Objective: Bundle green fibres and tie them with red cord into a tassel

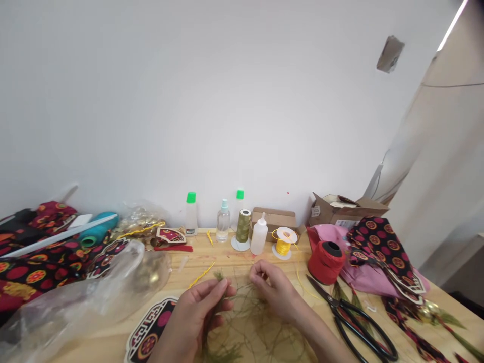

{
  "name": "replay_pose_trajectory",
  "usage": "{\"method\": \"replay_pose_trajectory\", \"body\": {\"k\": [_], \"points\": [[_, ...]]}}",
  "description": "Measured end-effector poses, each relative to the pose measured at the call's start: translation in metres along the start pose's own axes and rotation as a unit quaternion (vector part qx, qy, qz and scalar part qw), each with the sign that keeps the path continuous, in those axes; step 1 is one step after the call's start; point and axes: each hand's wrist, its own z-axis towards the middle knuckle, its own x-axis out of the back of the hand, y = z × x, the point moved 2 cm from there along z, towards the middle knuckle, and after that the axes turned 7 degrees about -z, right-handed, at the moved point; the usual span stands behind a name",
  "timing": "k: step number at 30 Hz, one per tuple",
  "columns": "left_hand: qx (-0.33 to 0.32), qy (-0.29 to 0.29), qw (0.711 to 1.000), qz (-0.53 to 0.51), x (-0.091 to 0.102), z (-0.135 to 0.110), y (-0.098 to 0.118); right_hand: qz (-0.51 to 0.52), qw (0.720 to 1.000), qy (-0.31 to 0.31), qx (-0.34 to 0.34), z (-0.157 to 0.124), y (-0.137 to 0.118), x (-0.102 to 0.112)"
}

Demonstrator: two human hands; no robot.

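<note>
My left hand [196,312] is closed in a pinch on a bundle of olive-green threads [218,290], its cut tuft sticking up above my thumb. My right hand [274,290] hovers just to the right with its fingers curled together on fine loose green strands [245,297] that trail from the bundle. More green thread [260,333] lies spread over the wooden table [227,259] under both hands. A short yellow cord piece [201,275] lies just beyond my left hand.
Large black scissors [355,317] lie at right beside a red thread spool [325,262]. A yellow cord spool [283,243], olive thread cone [243,228], and several small bottles [223,222] stand along the wall. Clear plastic bag [94,297] and patterned fabric [34,267] fill the left; cardboard box [346,209] at back right.
</note>
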Motion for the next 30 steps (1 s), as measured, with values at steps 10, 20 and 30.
{"method": "replay_pose_trajectory", "body": {"k": [10,20,30], "points": [[-0.044,-0.028,0.999,-0.001,0.001,0.007,-0.015,0.063,0.989,0.113,-0.066,-0.008,-0.026,-0.021],[-0.022,-0.043,0.995,-0.086,-0.008,0.001,-0.021,-0.015,0.993,0.114,-0.024,-0.012,-0.035,-0.025],[-0.007,-0.061,0.987,-0.147,-0.006,0.003,-0.019,0.002,0.992,0.125,0.025,-0.014,-0.037,-0.026]]}}
